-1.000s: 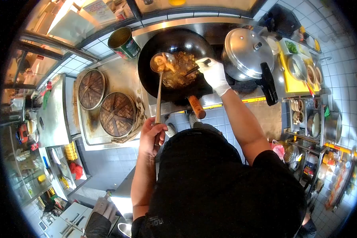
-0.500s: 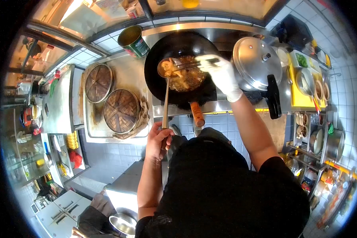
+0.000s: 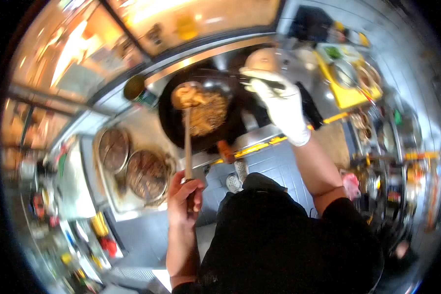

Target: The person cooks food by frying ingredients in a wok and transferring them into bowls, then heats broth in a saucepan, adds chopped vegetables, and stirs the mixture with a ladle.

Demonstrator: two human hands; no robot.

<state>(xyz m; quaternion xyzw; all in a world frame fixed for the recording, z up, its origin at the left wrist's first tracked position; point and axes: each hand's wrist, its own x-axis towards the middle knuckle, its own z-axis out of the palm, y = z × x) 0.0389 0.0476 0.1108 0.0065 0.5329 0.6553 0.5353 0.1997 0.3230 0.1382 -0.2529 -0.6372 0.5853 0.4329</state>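
Observation:
My left hand (image 3: 187,196), bare, is wrapped round the handle of a long ladle (image 3: 187,142). The ladle's bowl holds orange-brown pieces of food (image 3: 191,96) over the left part of a black wok (image 3: 167,126). Brown bits in bubbling liquid (image 3: 208,115) fill the wok's middle. To the right of the wok, my right hand (image 3: 281,100), in a white glove, is raised with its fingers closed round dark chopsticks (image 3: 262,78); motion blurs their tips. Behind it the pressure cooker (image 3: 262,61) is partly hidden.
Two round woven lids (image 3: 114,149) (image 3: 148,175) lie on the left counter. An open tin (image 3: 134,88) stands behind them. The wok's wooden handle (image 3: 226,152) points toward me. At the right, a yellow board (image 3: 347,100) bears bowls and a strainer. A dark pot handle (image 3: 309,105) is beside my glove.
My gloved hand and the chopsticks have moved away from the ladle and wok, to the right. The ladle still holds food over the wok. The whole view has shifted and turned.

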